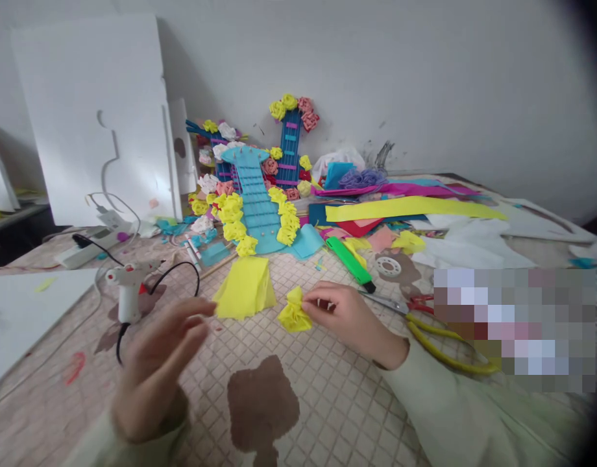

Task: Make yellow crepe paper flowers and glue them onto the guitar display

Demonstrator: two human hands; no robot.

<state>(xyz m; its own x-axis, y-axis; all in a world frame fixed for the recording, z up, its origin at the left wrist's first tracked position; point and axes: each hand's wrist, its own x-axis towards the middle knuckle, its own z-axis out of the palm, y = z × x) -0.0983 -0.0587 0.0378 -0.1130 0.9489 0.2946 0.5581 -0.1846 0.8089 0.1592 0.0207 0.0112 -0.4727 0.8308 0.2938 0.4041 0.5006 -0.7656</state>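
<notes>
Between the fingertips of my right hand (340, 314) is a yellow paper flower (294, 311), pinched at its gathered edge just above the tabletop. My left hand (165, 363) is raised at the left, a little blurred, fingers apart, with nothing visible in it. Beyond the flower lies a loose stack of yellow crepe paper pieces (244, 288). A white hot glue gun (128, 292) stands left of my left hand, its black cord hanging down. Past my right hand are scissors with yellow handles (449, 340) and a green utility knife (350, 263).
A light blue guitar-like craft (257, 201) edged with yellow paper flowers stands at the back, darker blue ones behind it. Crepe paper strips (415, 209) spread along the back right. A power strip (91, 246) and white board (36, 318) lie left. A blurred-out patch hides part of the right.
</notes>
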